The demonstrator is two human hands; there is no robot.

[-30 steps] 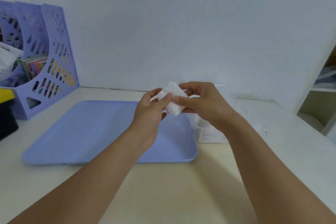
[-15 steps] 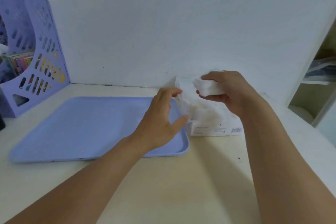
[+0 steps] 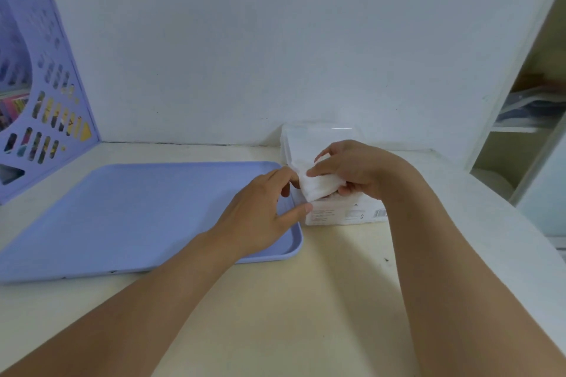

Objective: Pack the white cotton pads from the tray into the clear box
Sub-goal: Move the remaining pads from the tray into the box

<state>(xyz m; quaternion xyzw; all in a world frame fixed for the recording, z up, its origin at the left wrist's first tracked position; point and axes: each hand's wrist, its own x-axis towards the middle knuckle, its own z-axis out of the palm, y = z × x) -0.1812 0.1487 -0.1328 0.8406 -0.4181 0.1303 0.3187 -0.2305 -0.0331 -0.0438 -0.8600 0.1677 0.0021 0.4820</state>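
Standing at far left: lilac file rack point(image 3: 46, 95) | blue tray point(image 3: 137, 214) on bench point(image 3: 306, 300), left-centre | left hand point(image 3: 260, 217) fingers loosely spread, holding nothing, fingertips by pads | right hand point(image 3: 358, 168) gripping white cotton pads point(image 3: 320, 185) over clear box point(image 3: 337, 211), right of centre

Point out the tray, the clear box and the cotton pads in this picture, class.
tray point(image 3: 128, 217): head view, bare blue floor of the tray.
clear box point(image 3: 346, 214): head view, front wall near the printed label.
cotton pads point(image 3: 321, 185): head view, middle of the white stack held by the right hand point(image 3: 355, 168).
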